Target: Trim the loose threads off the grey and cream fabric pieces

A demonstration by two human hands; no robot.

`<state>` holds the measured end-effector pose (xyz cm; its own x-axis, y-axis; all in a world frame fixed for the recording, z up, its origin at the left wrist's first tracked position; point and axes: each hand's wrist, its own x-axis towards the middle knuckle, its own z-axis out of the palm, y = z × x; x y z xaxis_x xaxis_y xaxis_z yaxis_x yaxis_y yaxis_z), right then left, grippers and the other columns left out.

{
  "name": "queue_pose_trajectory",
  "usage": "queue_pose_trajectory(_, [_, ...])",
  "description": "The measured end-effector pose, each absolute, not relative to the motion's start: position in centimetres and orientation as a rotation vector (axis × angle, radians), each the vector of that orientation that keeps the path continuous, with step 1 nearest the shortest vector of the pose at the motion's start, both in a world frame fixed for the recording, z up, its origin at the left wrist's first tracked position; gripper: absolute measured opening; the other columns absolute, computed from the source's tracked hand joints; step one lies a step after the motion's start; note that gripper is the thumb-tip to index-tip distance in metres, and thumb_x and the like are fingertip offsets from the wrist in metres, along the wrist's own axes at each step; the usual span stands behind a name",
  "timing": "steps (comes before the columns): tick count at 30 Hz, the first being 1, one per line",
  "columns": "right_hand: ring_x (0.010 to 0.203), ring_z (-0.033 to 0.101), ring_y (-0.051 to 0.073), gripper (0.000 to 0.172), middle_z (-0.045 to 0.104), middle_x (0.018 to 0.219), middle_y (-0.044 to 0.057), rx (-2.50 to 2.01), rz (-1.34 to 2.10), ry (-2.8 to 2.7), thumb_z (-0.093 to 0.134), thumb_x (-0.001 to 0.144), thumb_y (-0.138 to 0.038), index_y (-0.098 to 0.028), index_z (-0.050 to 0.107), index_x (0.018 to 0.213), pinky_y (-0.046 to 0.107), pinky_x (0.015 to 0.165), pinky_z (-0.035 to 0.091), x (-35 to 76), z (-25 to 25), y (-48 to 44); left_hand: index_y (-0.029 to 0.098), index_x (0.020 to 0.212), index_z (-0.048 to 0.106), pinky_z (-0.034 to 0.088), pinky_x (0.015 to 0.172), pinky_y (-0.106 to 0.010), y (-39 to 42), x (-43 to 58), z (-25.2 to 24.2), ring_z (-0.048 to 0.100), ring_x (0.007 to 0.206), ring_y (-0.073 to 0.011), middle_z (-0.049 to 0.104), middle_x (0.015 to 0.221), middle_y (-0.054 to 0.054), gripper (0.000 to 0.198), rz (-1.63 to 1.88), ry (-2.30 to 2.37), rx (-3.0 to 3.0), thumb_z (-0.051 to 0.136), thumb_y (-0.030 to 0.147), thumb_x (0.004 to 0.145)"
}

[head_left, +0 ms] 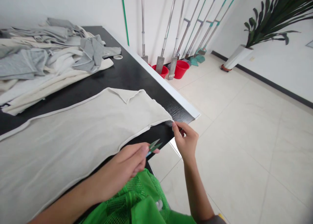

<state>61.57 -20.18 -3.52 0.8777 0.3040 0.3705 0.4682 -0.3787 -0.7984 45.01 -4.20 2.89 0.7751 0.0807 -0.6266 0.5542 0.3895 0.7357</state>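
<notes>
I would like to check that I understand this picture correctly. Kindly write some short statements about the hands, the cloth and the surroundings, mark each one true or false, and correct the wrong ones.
1. The left hand holds small scissors. True.
2. The right hand pinches the pale cloth at a corner. True.
3. The small scissors are cutting into the pale cloth. False: they are apart from it.
4. The tabletop is white. False: the tabletop is black.
5. A red bucket stands on the floor. True.
6. The plant pot is on the table. False: the plant pot stands on the floor.
</notes>
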Motion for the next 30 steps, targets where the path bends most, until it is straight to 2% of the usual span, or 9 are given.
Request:
queue_pose_trajectory(4, [0.062, 0.056, 0.013, 0.012, 0.069, 0.072, 0.002, -1.831, -0.142, -0.434, 0.067, 0.086, -0.028, -0.018, 0.074, 0.083, 0.027, 0.054, 0.041, 61.3, -4.2, -20.3, 0.016, 0.114, 0.062, 0.012, 0.038, -0.016, -8.7, 49.3, 0.6, 0.016, 0.043, -0.0042, 0.036, 0.058, 0.008, 0.049, -0.333, 0.682, 0.981, 0.051, 0.057, 0.09])
queue_pose_trajectory(11, [0.064, 0.057, 0.013, 0.009, 0.068, 0.074, 0.002, -1.674, -0.027, -0.409, 0.07, 0.084, -0.026, -0.019, 0.074, 0.08, 0.026, 0.055, 0.04, 62.0, -4.3, -21.1, 0.014, 0.108, 0.063, 0.009, 0.039, -0.015, -7.9, 53.1, 0.7, 0.016, 0.042, -0.0038, 0.033, 0.059, 0.007, 0.049, -0.253, 0.709, 1.06, 0.052, 0.057, 0.088])
queue_pose_trajectory(16, [0.064, 0.055, 0.012, 0.006, 0.068, 0.074, 0.001, -1.663, 0.007, -0.396, 0.071, 0.083, -0.025, -0.019, 0.074, 0.081, 0.026, 0.054, 0.038, 61.9, -4.4, -21.2, 0.016, 0.109, 0.063, 0.008, 0.04, -0.015, -7.8, 53.2, 0.2, 0.016, 0.043, -0.0031, 0.035, 0.061, 0.007, 0.045, -0.304, 0.653, 1.174, 0.047, 0.055, 0.091])
queue_pose_trajectory(25, [0.065, 0.057, 0.014, 0.008, 0.068, 0.073, 0.002, -1.677, 0.0, -0.443, 0.07, 0.084, -0.026, -0.019, 0.072, 0.079, 0.027, 0.055, 0.038, 61.6, -4.1, -21.2, 0.015, 0.111, 0.063, 0.008, 0.038, -0.016, -8.7, 53.3, -0.3, 0.019, 0.042, -0.0025, 0.034, 0.06, 0.007, 0.045, -0.211, 0.61, 1.182, 0.051, 0.054, 0.091])
queue_pose_trajectory(30, [0.067, 0.061, 0.016, 0.013, 0.071, 0.073, 0.004, -1.711, 0.039, -0.448, 0.067, 0.086, -0.03, -0.019, 0.07, 0.081, 0.028, 0.056, 0.04, 61.5, -4.1, -21.2, 0.015, 0.099, 0.063, 0.009, 0.037, -0.016, -9.2, 53.7, -0.8, 0.019, 0.042, -0.0023, 0.033, 0.06, 0.008, 0.04, -0.149, 0.572, 1.158, 0.054, 0.053, 0.09])
